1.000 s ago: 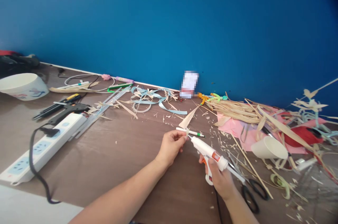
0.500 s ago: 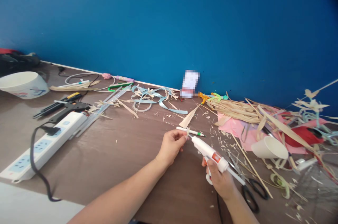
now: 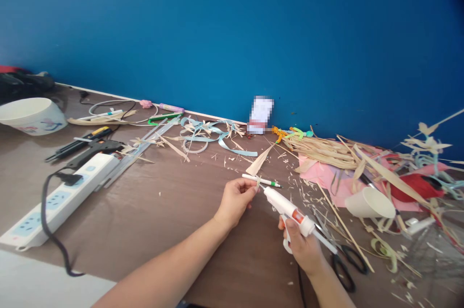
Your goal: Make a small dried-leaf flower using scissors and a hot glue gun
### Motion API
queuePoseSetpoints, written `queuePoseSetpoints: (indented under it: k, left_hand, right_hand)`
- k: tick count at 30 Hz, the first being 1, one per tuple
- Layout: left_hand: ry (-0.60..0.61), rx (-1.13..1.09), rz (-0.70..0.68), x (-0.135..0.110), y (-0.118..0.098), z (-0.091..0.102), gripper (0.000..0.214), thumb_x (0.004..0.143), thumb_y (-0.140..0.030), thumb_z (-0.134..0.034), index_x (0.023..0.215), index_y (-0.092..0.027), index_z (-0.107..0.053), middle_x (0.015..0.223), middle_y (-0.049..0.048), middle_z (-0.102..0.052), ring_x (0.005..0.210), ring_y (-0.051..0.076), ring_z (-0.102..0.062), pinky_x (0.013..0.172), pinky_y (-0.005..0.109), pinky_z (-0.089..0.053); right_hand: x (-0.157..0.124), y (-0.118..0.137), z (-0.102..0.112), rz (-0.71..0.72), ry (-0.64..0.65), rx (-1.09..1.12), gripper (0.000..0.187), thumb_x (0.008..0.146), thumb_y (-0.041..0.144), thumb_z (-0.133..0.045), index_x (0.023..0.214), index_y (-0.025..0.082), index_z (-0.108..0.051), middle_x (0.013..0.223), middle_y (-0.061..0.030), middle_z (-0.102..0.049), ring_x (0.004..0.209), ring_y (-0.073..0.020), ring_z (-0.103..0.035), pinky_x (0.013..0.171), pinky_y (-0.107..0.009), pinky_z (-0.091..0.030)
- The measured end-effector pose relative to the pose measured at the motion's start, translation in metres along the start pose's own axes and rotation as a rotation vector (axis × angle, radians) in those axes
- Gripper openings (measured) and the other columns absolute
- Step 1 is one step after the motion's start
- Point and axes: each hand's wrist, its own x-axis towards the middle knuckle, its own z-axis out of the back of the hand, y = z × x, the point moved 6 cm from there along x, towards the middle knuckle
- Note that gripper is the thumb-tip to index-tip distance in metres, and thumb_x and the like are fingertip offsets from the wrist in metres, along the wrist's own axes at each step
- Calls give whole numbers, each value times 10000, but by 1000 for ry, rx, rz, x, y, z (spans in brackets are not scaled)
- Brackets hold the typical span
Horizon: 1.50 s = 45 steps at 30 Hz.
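While the right hand (image 3: pixel 302 250) wraps its fingers around the glue gun (image 3: pixel 284 204), of smooth white plastic with orange parts, black-handled scissors (image 3: pixel 335 263) lie just right of this gun. Left of the gun's tip, the left hand (image 3: pixel 234 202) pinches a thin pale strip (image 3: pixel 257 183) between closed fingertips. Well right of the gun, a round white cup (image 3: pixel 369 203) is tilted. Just beyond the gun's tip are a white-green pen (image 3: pixel 270 183) and a dry, pointed husk (image 3: pixel 258 163). Farther beyond the gun, a card (image 3: pixel 261 114) leans on the blue wall (image 3: pixel 203 42), its writing too blurred to read.

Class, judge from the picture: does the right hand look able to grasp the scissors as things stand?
Probably not: the right hand holds the glue gun, so although the scissors lie close by, that grip is taken.
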Motion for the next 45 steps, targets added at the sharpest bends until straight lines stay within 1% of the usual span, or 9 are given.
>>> queuePoseSetpoints:
  k: [3, 8, 11, 19, 26, 29, 34, 38, 45]
  left_hand:
    - [-1, -1, 3, 0, -1, 0, 166, 612, -256, -627, 677, -103, -625, 558, -1, -539, 421, 48, -387, 343, 152, -339]
    - [-8, -20, 0, 0, -1, 0, 167, 609, -258, -633, 680, -107, -626, 497, -23, -505, 401, 47, -373, 345, 157, -340]
    - [1, -17, -6, 0, -1, 0, 162, 614, -255, -630, 678, -107, -627, 520, -17, -523, 408, 48, -380, 348, 159, -341]
    - [2, -34, 9, 0, 0, 0, 153, 608, -245, -627, 676, -108, -625, 520, -16, -523, 411, 50, -386, 345, 155, -337]
    - [2, -81, 50, 1, 2, 2, 172, 597, -255, -635, 687, -110, -622, 613, 20, -601, 421, 49, -399, 347, 161, -339]
    - [23, -122, 82, 2, 3, 1, 173, 593, -252, -641, 687, -108, -619, 615, 20, -599, 418, 45, -390, 342, 156, -328]
    - [63, -158, 98, 1, 4, -2, 160, 592, -235, -646, 674, -102, -616, 555, -2, -556, 407, 39, -369, 335, 149, -316]
    - [81, -169, 109, 1, 4, -4, 157, 591, -245, -649, 648, -103, -614, 533, -9, -541, 403, 39, -364, 333, 151, -315]
    - [71, -172, 109, 1, 5, -2, 151, 581, -232, -647, 652, -104, -612, 558, -3, -557, 414, 41, -373, 335, 153, -315]
  right_hand:
    - [0, 1, 0, 9, 6, 2, 436, 742, 586, -463, 785, 169, -585, 463, 17, -453, 389, -119, -420, 315, -230, -346]
    - [-1, -2, 0, -6, 13, -18, 402, 734, 572, -486, 761, 181, -578, 442, 34, -414, 368, -114, -387, 311, -234, -325]
    - [-1, -1, 1, 5, 13, -21, 403, 733, 576, -482, 744, 184, -575, 441, 36, -404, 373, -116, -383, 323, -239, -330]
    - [0, 5, 0, 15, 1, -18, 428, 748, 584, -456, 765, 174, -577, 448, 28, -425, 387, -117, -400, 318, -232, -340]
    - [2, 15, -1, 59, 31, 48, 436, 764, 579, -429, 699, 168, -558, 447, 29, -407, 385, -105, -385, 332, -220, -320]
    - [2, 18, -2, 52, 25, 63, 417, 773, 556, -434, 699, 164, -554, 449, 35, -401, 383, -95, -369, 347, -220, -324]
    - [3, 22, -4, 56, 57, 53, 415, 783, 554, -414, 663, 172, -525, 437, 46, -367, 371, -86, -328, 344, -220, -300]
    - [3, 19, -3, 59, 52, 26, 414, 771, 563, -428, 660, 178, -527, 436, 43, -369, 374, -95, -341, 343, -224, -310]
    - [1, 14, -2, 33, 32, 25, 416, 756, 576, -447, 685, 178, -544, 437, 43, -378, 369, -99, -358, 318, -219, -309]
